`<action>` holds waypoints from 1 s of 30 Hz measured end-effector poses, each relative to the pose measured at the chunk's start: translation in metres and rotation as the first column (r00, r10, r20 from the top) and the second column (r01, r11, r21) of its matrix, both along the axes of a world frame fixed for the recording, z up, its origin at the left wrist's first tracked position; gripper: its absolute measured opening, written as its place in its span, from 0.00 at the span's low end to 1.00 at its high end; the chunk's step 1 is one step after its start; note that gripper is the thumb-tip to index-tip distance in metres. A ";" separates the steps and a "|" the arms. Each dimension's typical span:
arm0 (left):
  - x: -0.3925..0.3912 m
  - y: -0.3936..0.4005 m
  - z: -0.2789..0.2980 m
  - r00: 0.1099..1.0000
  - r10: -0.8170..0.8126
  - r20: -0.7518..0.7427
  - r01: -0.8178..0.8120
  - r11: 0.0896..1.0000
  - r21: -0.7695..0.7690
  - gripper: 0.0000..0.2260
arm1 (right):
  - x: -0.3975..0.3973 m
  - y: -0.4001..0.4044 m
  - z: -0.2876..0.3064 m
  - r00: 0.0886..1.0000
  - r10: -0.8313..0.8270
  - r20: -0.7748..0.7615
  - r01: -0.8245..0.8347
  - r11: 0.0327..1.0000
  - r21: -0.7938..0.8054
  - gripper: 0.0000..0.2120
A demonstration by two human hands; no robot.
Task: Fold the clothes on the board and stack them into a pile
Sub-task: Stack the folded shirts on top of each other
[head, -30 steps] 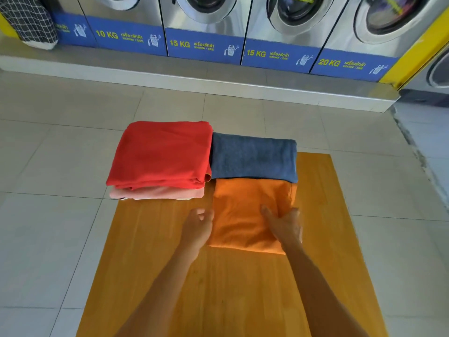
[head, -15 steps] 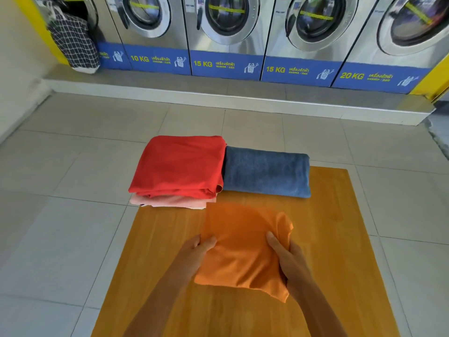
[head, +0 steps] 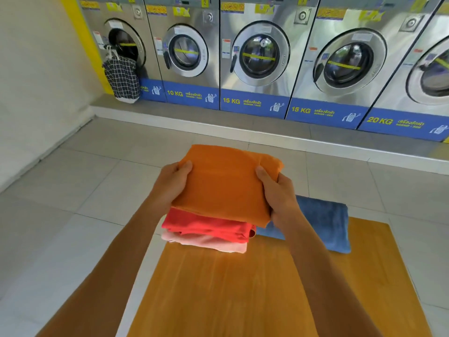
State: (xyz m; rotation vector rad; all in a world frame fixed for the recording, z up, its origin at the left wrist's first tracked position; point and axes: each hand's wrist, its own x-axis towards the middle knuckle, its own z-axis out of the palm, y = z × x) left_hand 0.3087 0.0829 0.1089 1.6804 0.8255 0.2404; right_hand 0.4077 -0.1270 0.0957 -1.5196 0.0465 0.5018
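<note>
A folded orange garment (head: 226, 183) is held in the air above the pile, my left hand (head: 172, 183) gripping its left edge and my right hand (head: 277, 190) its right edge. Under it lies the pile: a folded red garment (head: 209, 227) on a folded pink one (head: 209, 243), at the far left corner of the wooden board (head: 255, 293). A folded blue towel (head: 323, 224) lies to the right of the pile at the board's far edge, partly behind my right arm.
The board rests on a pale tiled floor (head: 73, 203). A row of steel washing machines (head: 257, 54) on a raised step fills the back wall. A black checked bag (head: 121, 77) hangs at the leftmost machine.
Both hands took the orange garment off the board, lifted it and carried it forward and left over the red and pink pile. The view tilted upward.
</note>
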 end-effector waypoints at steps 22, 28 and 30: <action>0.006 0.047 -0.120 0.950 0.075 -0.303 0.021 0.953 0.301 0.10 | 0.005 0.024 -0.095 0.998 -0.033 0.058 0.055 0.908 -0.416 0.14; 0.025 0.032 -0.100 0.998 -0.023 0.050 -0.019 0.710 0.704 0.14 | 0.012 0.035 -0.080 0.929 -0.031 0.368 0.252 0.780 -0.572 0.18; 0.039 0.014 -0.097 0.982 -0.179 0.055 0.072 0.631 0.772 0.14 | 0.013 0.050 -0.076 0.830 0.121 0.545 0.328 0.684 -0.652 0.22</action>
